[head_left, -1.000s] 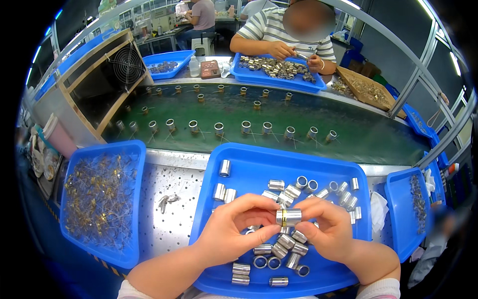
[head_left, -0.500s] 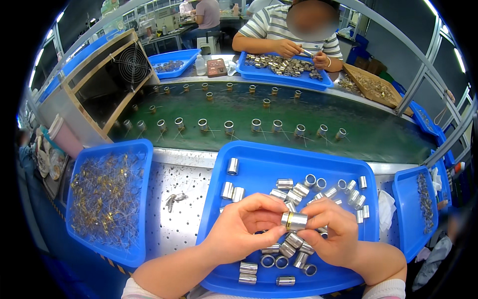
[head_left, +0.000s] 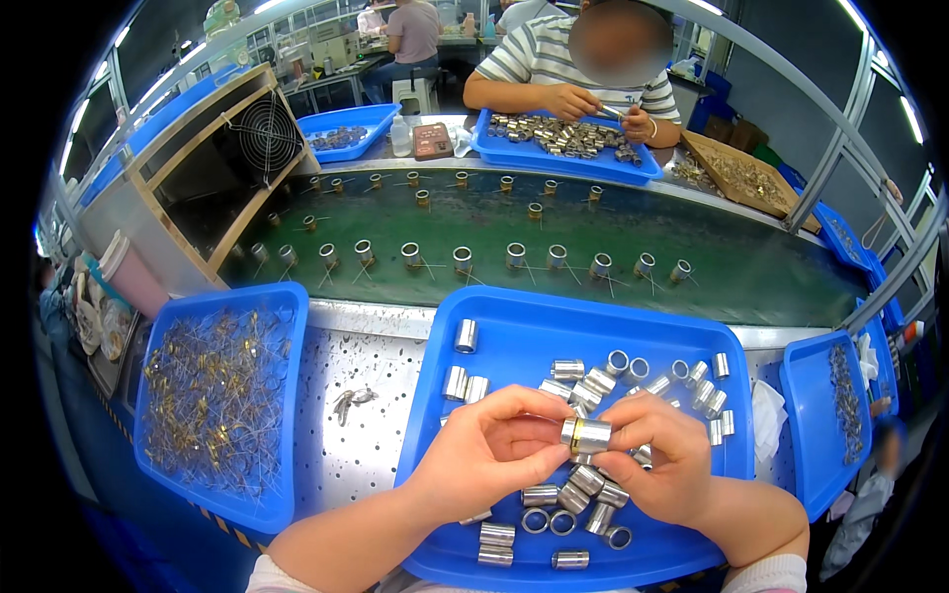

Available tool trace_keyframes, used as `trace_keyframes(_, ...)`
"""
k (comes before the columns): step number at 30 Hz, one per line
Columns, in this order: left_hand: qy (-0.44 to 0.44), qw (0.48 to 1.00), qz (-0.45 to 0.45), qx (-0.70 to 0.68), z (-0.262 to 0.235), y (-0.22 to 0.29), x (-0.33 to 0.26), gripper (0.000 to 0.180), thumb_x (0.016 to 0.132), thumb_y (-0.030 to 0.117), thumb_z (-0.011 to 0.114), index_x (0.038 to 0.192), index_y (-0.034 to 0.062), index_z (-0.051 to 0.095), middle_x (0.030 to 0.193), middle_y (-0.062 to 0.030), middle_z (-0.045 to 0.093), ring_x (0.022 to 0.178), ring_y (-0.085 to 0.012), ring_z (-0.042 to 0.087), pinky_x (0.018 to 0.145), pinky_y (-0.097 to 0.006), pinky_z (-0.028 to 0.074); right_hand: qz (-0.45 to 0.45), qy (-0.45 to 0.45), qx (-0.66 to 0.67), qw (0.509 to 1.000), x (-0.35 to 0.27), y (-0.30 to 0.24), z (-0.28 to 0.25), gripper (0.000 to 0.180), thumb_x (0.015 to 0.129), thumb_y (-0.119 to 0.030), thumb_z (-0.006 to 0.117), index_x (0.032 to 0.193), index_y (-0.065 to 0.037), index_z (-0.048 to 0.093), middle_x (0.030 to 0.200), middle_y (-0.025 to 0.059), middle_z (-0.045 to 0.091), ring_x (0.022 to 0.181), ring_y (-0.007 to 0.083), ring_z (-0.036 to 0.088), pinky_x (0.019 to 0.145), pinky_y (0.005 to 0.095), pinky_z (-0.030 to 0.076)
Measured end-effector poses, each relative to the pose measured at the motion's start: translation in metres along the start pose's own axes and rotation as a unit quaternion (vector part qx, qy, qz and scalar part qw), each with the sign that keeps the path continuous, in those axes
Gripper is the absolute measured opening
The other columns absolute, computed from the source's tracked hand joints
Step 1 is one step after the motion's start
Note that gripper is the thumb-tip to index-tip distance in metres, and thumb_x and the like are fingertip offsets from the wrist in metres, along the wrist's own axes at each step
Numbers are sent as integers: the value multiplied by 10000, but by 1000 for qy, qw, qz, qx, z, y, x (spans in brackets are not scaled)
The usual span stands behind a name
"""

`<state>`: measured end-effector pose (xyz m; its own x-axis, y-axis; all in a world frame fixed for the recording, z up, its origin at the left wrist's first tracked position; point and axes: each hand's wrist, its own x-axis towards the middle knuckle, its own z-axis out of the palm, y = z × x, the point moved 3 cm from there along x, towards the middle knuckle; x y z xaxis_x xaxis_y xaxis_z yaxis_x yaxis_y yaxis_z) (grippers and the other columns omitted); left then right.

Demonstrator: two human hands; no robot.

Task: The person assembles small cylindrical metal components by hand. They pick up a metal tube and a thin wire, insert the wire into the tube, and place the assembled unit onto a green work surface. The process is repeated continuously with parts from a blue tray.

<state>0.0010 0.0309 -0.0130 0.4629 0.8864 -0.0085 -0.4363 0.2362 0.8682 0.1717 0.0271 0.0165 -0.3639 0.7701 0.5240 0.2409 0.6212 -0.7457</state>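
My left hand [head_left: 491, 445] and my right hand [head_left: 664, 457] meet over the large blue tray [head_left: 593, 304]. Between their fingertips they grip a shiny metal sleeve [head_left: 593, 436], lying sideways, with a yellowish band at its left end. The left thumb and fingers pinch the banded end, while the right ones close on the plain end. Around and under my hands, several loose silvery sleeves [head_left: 570, 560] lie in the tray, some on their sides and some standing with open ends up. My hands hide part of them.
Beyond the tray runs a green conveyor belt [head_left: 395, 296] bearing upright sleeves with thin wires. On the left is a blue tray [head_left: 294, 395] of tangled wired parts; on the right, another blue tray [head_left: 801, 445]. Across the belt, a person's hands [head_left: 578, 103] work over a blue tray of sleeves.
The whole view has shifted slightly. Both hands keep hold of the sleeve in nearly the same pose above the tray.
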Motion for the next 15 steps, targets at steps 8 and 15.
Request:
trace_keyframes(8, 11, 1000, 5, 13, 0, 2, 0, 317, 741, -92, 605, 1038, -45, 509, 1093, -142, 505, 1013, -221, 548, 886, -330, 463, -12, -5, -12, 1000, 0, -3, 1, 179, 644, -14, 737, 733, -19, 581, 805, 109, 606, 691, 235, 590, 593, 298, 459)
trace_keyframes(15, 8, 999, 23, 34, -1, 0, 0, 351, 726, -25, 671, 1037, -25, 510, 1061, -99, 533, 963, -170, 570, 870, -300, 471, -19, -11, -14, 1000, 1, -4, 2, 181, 643, -8, 735, 740, -22, 583, 812, 111, 608, 697, 242, 593, 598, 301, 462)
